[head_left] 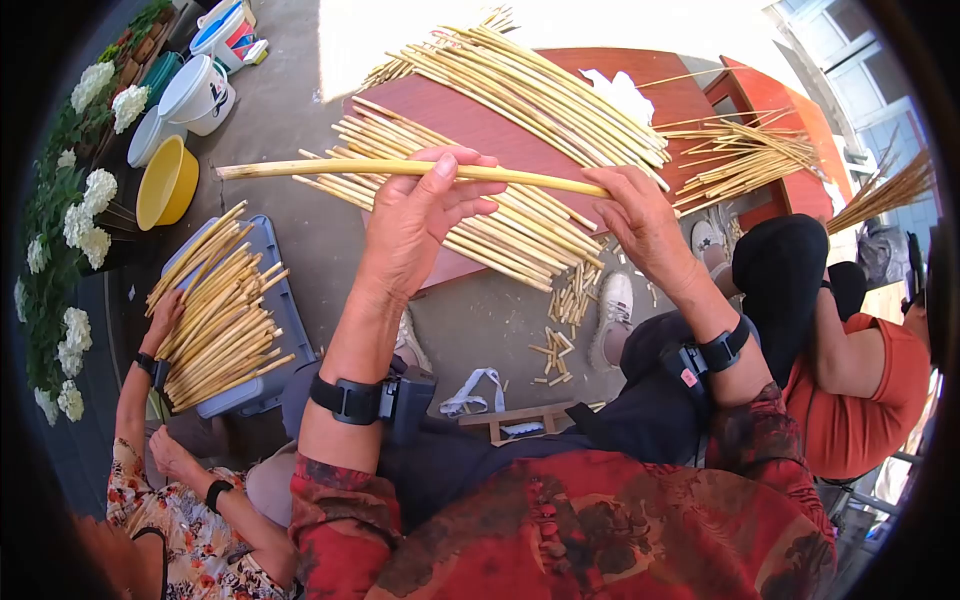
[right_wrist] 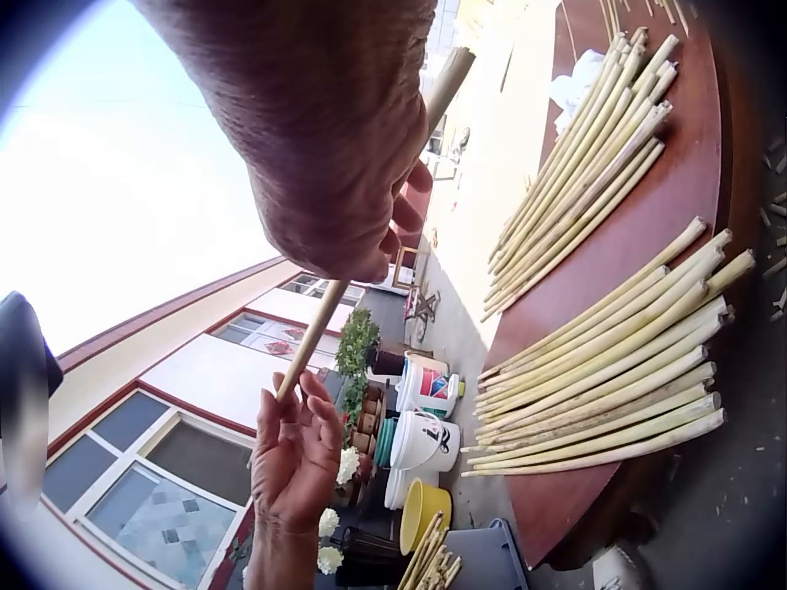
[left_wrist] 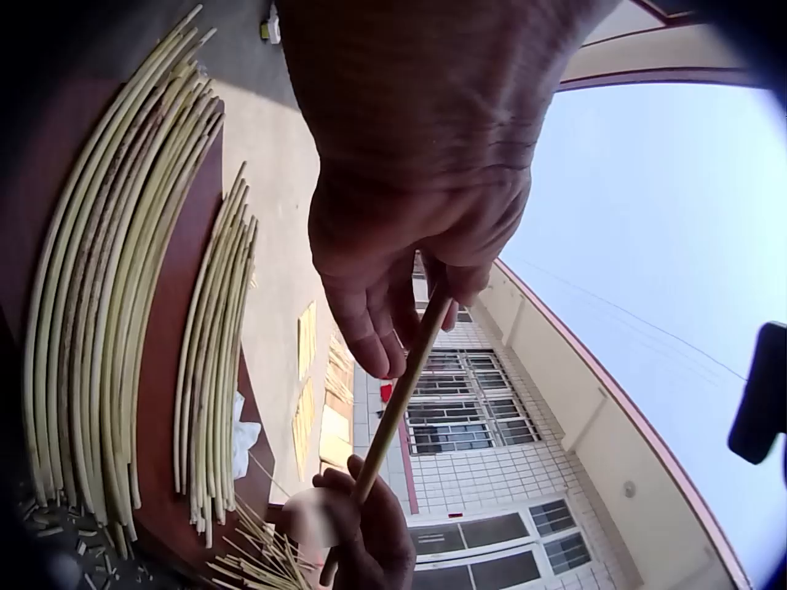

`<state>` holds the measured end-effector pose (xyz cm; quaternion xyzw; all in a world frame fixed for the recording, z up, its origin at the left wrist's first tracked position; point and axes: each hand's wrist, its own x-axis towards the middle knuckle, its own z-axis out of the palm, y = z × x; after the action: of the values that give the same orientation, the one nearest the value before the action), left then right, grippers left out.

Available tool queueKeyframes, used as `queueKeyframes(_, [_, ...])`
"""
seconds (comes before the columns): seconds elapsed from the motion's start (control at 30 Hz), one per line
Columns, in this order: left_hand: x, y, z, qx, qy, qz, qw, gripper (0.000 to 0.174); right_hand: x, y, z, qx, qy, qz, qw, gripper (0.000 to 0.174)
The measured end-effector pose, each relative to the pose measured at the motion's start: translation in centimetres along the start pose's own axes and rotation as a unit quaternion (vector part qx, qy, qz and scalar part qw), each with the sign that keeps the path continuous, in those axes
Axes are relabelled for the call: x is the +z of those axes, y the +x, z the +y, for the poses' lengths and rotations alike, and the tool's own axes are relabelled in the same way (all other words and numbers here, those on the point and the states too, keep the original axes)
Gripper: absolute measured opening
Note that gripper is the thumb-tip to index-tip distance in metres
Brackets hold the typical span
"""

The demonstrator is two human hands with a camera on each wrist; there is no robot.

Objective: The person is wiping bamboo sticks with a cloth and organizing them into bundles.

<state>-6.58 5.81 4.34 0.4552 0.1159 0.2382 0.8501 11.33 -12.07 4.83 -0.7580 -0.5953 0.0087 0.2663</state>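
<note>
One long yellowish stalk [head_left: 330, 168] is held level above the table in the head view. My left hand [head_left: 415, 215] holds it near its middle, thumb on the stalk and fingers partly extended. At its right end my right hand [head_left: 645, 222] pinches it between thumb and fingers. The left wrist view shows the stalk [left_wrist: 400, 400] running from my left hand [left_wrist: 424, 234] down to my right hand [left_wrist: 369, 529]. In the right wrist view my right hand [right_wrist: 332, 160] hides part of the stalk [right_wrist: 317, 334], and my left hand [right_wrist: 295, 461] touches its lower part.
Stalks lie in two piles [head_left: 540, 95] on the red table [head_left: 455, 110]. Thin sticks [head_left: 745, 155] lie at the right. Cut pieces [head_left: 572, 295] litter the ground. A person at the left handles stalks on a blue-grey bin [head_left: 290, 300]; another person [head_left: 860, 400] sits at the right.
</note>
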Motion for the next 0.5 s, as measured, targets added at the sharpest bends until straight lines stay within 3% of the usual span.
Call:
queueKeyframes(0.03, [0.1,0.2,-0.2,0.007,-0.022,0.003,1.0,0.024,-0.2,0.1,-0.5,-0.06,0.002,0.059,0.996,0.031])
queueKeyframes(0.1, [-0.3,0.6,-0.3,0.011,-0.029,0.001,1.0,0.024,-1.3,0.2,-2.3,-0.086,0.125,0.062,0.986,0.034])
queueKeyframes(0.17, [0.1,0.9,0.3,0.027,-0.047,0.049,0.997,0.021,-3.2,1.0,-4.1,-0.222,0.037,0.065,0.972,0.029])
queueKeyframes(0.2, [0.3,1.0,0.4,0.018,-0.053,0.038,0.998,0.021,-3.8,1.6,-4.7,-0.278,0.008,0.088,0.956,0.038])
queueKeyframes(0.27, [0.5,1.0,0.0,0.005,-0.016,0.04,0.999,0.021,-4.9,1.6,-7.1,-0.254,0.173,0.02,0.951,0.042])
queueKeyframes(0.3, [0.2,1.2,-0.6,-0.012,0.002,0.056,0.998,0.021,-5.3,1.6,-8.9,-0.265,0.264,-0.009,0.927,0.031])
queueKeyframes(0.33, [0.5,1.1,-0.8,-0.014,0.005,0.052,0.999,0.021,-5.3,1.5,-11.1,-0.283,0.345,-0.045,0.894,0.039])
queueKeyframes(0.37, [0.8,1.0,-0.9,-0.014,0.009,0.049,0.999,0.021,-5.7,1.3,-12.7,-0.316,0.353,-0.104,0.875,0.029])
queueKeyframes(0.4, [0.7,1.1,-1.3,-0.022,0.003,0.052,0.998,0.022,-5.0,0.7,-14.5,-0.301,0.451,-0.098,0.834,0.024])
queueKeyframes(0.5, [1.0,1.3,-1.8,-0.033,0.026,0.054,0.998,0.023,-5.3,1.2,-17.6,-0.303,0.485,-0.175,0.801,0.027])
